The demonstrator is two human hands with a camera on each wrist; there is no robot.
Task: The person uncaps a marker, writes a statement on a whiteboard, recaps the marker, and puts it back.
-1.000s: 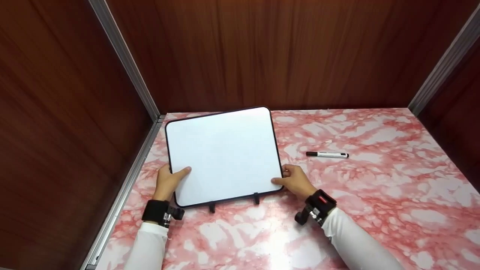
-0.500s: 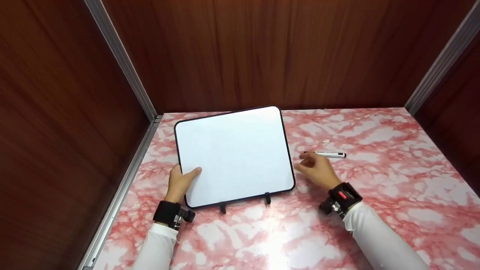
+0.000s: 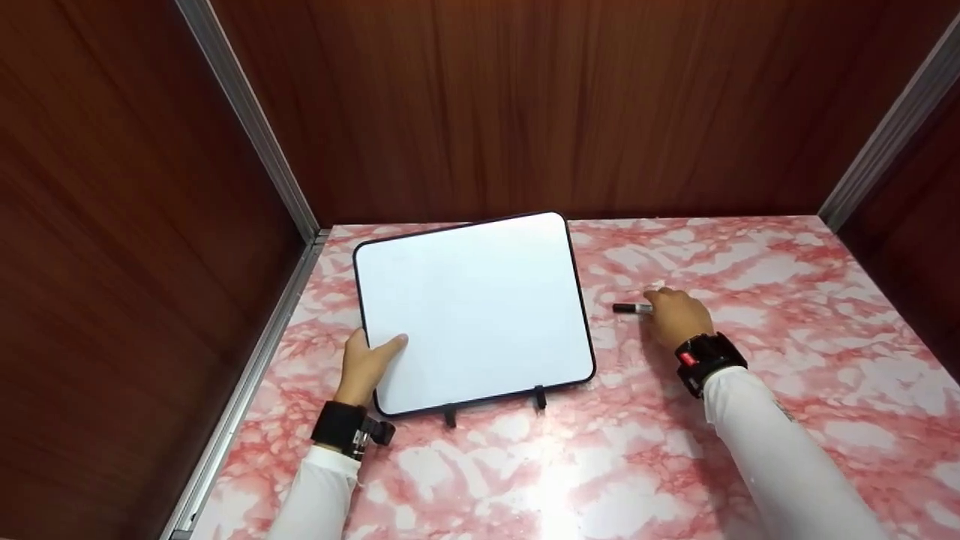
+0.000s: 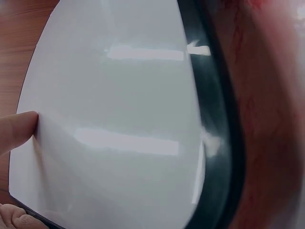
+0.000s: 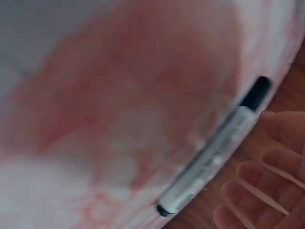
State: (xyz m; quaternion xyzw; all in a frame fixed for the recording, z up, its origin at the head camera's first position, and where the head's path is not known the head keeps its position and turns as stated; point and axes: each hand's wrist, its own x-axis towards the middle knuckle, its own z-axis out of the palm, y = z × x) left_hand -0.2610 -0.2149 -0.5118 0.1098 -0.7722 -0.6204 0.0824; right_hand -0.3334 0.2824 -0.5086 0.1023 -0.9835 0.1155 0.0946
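A whiteboard (image 3: pixel 472 315) with a dark rim leans tilted on small black feet. My left hand (image 3: pixel 364 367) grips its left edge, thumb on the white face and the other fingers mostly hidden behind. In the left wrist view the thumb (image 4: pixel 19 130) lies on the board's surface (image 4: pixel 119 105). Over to the right, my right hand (image 3: pixel 679 319) is above a marker (image 3: pixel 631 308), hiding all but its black cap end. The right wrist view has the whole white marker (image 5: pixel 209 157) lying on the table, the fingers (image 5: pixel 250 174) spread loosely beside it.
The table (image 3: pixel 480 480) has a red and white marbled top. Dark wood panels (image 3: pixel 495 105) rise at the back and sides, joined by metal corner posts (image 3: pixel 251 112).
My right hand has let go of the board's right edge and moved right to the marker. The left hand keeps its hold; the board appears slightly farther right in view.
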